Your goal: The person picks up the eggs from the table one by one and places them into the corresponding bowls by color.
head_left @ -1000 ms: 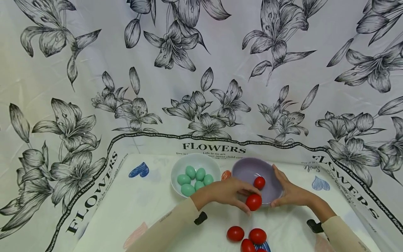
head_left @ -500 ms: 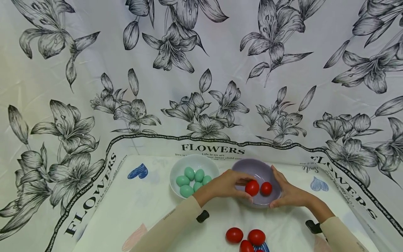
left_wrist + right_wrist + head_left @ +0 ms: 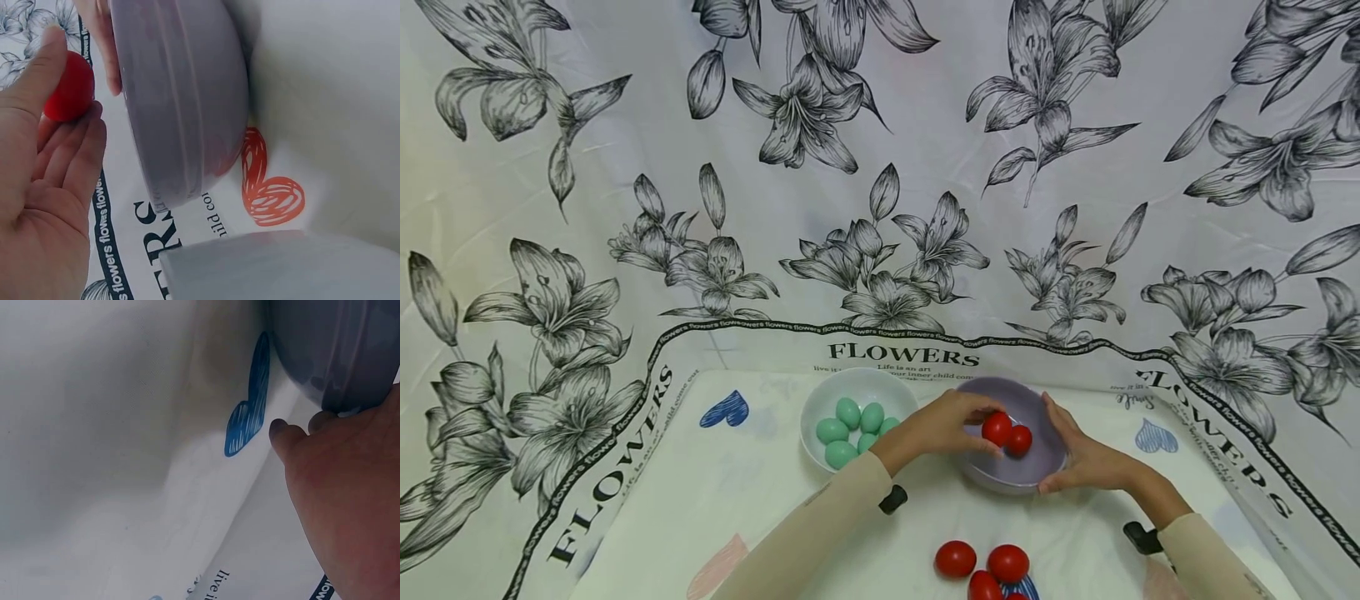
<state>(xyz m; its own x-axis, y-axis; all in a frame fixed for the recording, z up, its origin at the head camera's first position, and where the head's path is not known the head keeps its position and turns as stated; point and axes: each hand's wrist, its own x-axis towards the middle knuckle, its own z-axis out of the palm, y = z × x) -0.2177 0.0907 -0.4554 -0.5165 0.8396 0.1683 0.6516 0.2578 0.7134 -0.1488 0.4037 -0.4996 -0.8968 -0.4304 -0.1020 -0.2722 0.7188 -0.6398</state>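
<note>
Over the left half of the purple bowl (image 3: 1047,450), holding a red egg (image 3: 997,428) in the left hand (image 3: 951,421). Pinching it between thumb and fingers, leaving no gap wider than the egg itself, and showing it apart from the rim in the left wrist view. Inside the purple bowl, just right of the pinched one in the head view, seeing a second red egg (image 3: 1018,441) lying; not being able to tell whether touching or merely overlapping.

At the right side of the purple bowl, gripping the wall with the right hand (image 3: 1093,461), spreading thumb and fingers wide around it and having hold of nothing else. Not showing every fingertip there.

On the near side of the purple bowl, well apart from it, seeing four red eggs (image 3: 956,559) lying close together on the white cloth (image 3: 647,483), partly covering a blue print (image 3: 1028,588).

To the left of the purple bowl, near it, seeing a pale bowl (image 3: 863,385) standing, containing at least six green eggs (image 3: 840,454). Between the purple bowl and that one, showing a red heart (image 3: 275,199). Farther left of the purple bowl, seeing a blue heart (image 3: 725,409). Behind the purple bowl, seeing a floral curtain (image 3: 925,125) hanging.
</note>
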